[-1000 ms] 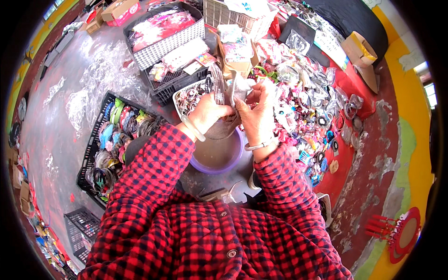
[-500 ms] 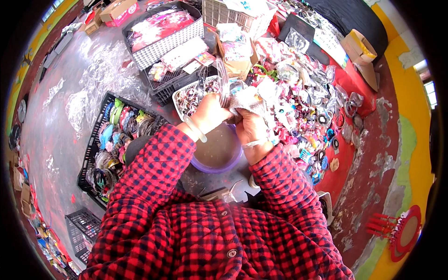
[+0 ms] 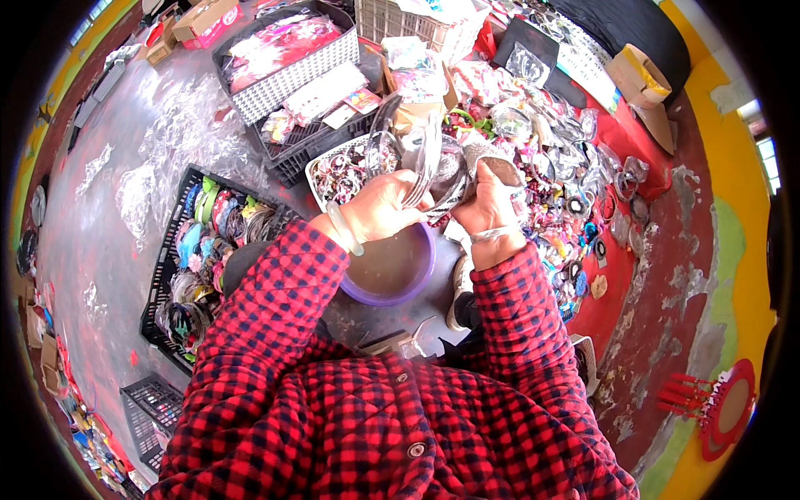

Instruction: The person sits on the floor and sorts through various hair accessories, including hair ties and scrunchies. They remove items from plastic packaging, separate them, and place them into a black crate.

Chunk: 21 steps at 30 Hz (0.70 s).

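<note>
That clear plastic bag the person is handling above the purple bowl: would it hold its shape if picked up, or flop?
Likely floppy: the clear plastic bag creases and folds between the left hand and right hand. Probably light, since it looks thin and see-through. Its glossy surface suggests it could slip, hence perhaps the two-handed hold above the purple bowl.

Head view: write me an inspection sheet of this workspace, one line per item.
Surface: grey floor with scraps of clear film; a red cloth to the person's right.
Job's things: clear plastic packets, held up by both hands above a purple-rimmed basin.
Clutter: black crate of coloured hoops, white tray of small ornaments, black crate of pink packets, loose trinkets on the cloth, cardboard boxes.
Grippers: left hand and right hand both closed on the packets; a bangle on each wrist.
Cables: nothing seen.
Surroundings: yellow and green painted floor edge, a red round ornament.
</note>
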Tool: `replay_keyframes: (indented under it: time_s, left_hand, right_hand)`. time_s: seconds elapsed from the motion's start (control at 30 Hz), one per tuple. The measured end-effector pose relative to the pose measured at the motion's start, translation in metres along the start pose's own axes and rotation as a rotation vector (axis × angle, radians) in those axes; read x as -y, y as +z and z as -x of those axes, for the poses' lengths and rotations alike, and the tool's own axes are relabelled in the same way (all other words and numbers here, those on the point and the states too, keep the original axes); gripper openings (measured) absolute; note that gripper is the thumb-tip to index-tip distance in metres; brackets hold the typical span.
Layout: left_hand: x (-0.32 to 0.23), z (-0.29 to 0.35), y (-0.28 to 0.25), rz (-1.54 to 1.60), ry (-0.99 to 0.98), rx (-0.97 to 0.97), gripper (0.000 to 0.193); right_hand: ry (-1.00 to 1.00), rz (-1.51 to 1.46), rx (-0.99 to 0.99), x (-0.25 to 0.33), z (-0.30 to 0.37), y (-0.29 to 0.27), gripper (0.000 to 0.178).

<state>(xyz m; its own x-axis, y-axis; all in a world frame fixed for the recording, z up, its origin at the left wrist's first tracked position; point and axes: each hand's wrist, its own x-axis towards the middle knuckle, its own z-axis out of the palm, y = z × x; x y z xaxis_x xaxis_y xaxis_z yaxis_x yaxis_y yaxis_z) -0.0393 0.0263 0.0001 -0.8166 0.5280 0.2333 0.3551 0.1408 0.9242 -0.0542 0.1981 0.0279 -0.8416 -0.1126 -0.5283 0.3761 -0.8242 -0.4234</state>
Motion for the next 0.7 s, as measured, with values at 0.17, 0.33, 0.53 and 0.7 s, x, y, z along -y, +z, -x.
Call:
replay_keyframes:
  time_s: [0.17,0.33,0.53,0.7]
  left_hand:
    - [-0.014,-0.002,0.003,-0.031,-0.171,-0.071,0.025]
    - [-0.019,-0.008,0.009,0.047,-0.277,-0.17,0.035]
    - [-0.014,-0.005,0.003,0.013,-0.16,-0.168,0.021]
    - [-0.026,-0.002,0.003,0.109,-0.112,-0.156,0.018]
  right_hand:
    - [-0.094,0.011,-0.126,-0.003,0.01,0.013,0.031]
    - [-0.405,0.007,0.306,-0.028,-0.003,-0.004,0.022]
    - [-0.248,-0.045,0.398,-0.021,0.002,-0.002,0.025]
    - [-0.069,-0.135,0.504,-0.006,0.011,-0.001,0.03]
